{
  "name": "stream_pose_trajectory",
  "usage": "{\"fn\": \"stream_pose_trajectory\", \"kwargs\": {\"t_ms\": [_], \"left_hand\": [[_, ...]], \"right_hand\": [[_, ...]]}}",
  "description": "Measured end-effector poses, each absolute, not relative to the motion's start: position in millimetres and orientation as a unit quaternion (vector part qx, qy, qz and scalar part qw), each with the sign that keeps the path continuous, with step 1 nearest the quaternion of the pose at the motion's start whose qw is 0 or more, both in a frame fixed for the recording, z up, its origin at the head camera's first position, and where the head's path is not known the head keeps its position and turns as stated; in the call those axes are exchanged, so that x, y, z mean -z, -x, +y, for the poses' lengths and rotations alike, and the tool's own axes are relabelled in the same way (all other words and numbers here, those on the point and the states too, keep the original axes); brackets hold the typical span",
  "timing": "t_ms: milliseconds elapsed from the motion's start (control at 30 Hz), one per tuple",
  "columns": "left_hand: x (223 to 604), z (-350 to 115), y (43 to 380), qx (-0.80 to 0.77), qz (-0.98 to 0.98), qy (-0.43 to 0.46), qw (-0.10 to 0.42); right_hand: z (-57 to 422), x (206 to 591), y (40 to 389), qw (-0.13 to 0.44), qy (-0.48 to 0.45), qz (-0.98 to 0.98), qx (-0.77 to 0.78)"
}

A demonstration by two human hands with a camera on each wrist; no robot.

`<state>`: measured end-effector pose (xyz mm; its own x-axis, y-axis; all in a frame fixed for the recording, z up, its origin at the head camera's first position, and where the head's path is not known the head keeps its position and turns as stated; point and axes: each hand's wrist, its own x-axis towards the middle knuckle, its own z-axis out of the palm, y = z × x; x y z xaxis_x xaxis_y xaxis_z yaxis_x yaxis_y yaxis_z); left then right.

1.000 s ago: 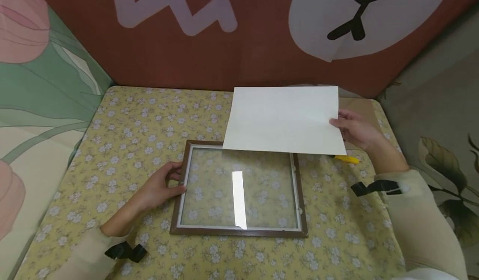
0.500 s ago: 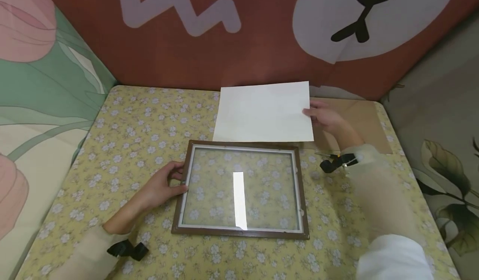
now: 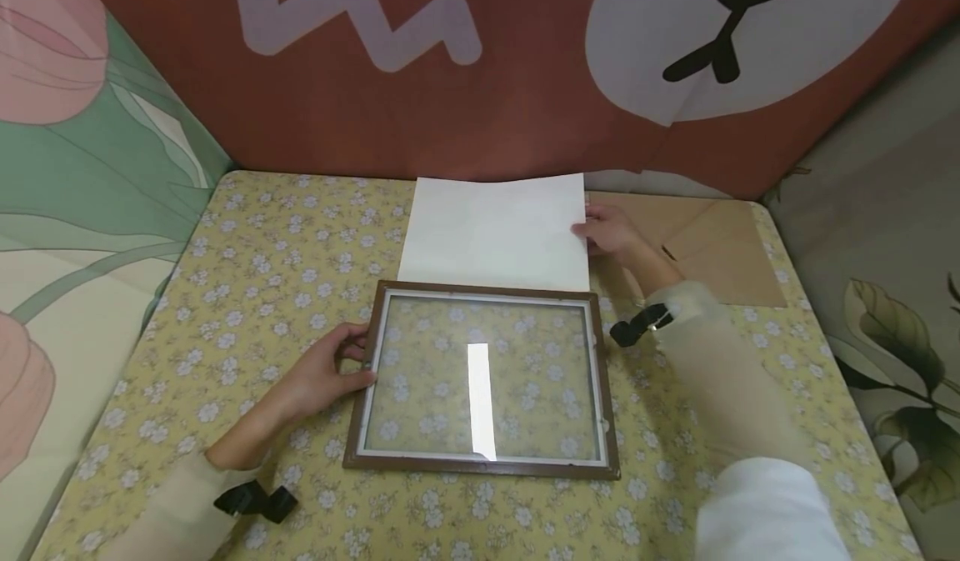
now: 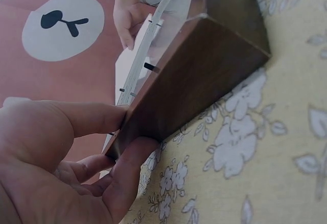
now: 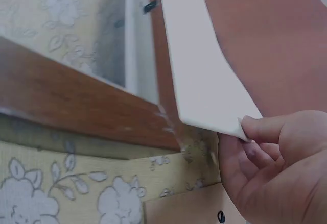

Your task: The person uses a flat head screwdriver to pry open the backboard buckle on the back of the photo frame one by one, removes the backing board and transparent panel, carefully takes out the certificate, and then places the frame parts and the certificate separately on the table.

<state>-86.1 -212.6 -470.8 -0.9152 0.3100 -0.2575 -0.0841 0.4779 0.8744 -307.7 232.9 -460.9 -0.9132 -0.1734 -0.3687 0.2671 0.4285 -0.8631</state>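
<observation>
A brown picture frame (image 3: 420, 464) with a pane of glass (image 3: 540, 378) in it lies on the flowered tablecloth. My left hand (image 3: 318, 378) grips its left side, thumb on the upper edge and fingers low against the wooden side (image 4: 189, 76) in the left wrist view. Behind the frame, my right hand (image 3: 611, 232) pinches the right edge of a blank white sheet (image 3: 495, 227) between thumb and fingers. The sheet's near edge runs along the frame's far side, and it bends slightly. In the right wrist view, the sheet (image 5: 199, 66) tilts up beside the frame's wood (image 5: 76, 91).
Flat brown cardboard (image 3: 720, 244) with a small dark mark lies at the back right, partly behind my right arm. A red-brown wall hanging (image 3: 525, 127) rises at the table's back edge. Small dark tabs (image 4: 151, 67) line the frame's inner edge.
My right hand has brought the white sheet left and back, off the frame's far edge to behind it. The yellow-handled tool is now hidden by my right arm. The left hand stays put.
</observation>
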Motion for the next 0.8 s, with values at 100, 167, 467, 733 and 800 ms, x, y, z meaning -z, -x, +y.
{"fn": "stream_pose_trajectory", "kwargs": {"t_ms": [100, 167, 467, 733, 800], "left_hand": [[471, -213, 86, -0.501, 0.842, -0.066, 0.190], [472, -212, 86, -0.500, 0.843, -0.065, 0.187], [468, -211, 85, -0.503, 0.842, -0.069, 0.182], [469, -212, 85, -0.499, 0.843, -0.070, 0.185], [470, -212, 86, -0.497, 0.845, -0.067, 0.187]], "right_hand": [[229, 464, 308, 0.192, -0.026, 0.847, 0.495], [227, 465, 307, 0.184, -0.024, 0.861, 0.474], [228, 461, 304, 0.152, -0.021, 0.891, 0.427], [241, 455, 293, 0.119, 0.003, 0.889, 0.443], [247, 452, 288, 0.113, 0.008, 0.888, 0.446]]}}
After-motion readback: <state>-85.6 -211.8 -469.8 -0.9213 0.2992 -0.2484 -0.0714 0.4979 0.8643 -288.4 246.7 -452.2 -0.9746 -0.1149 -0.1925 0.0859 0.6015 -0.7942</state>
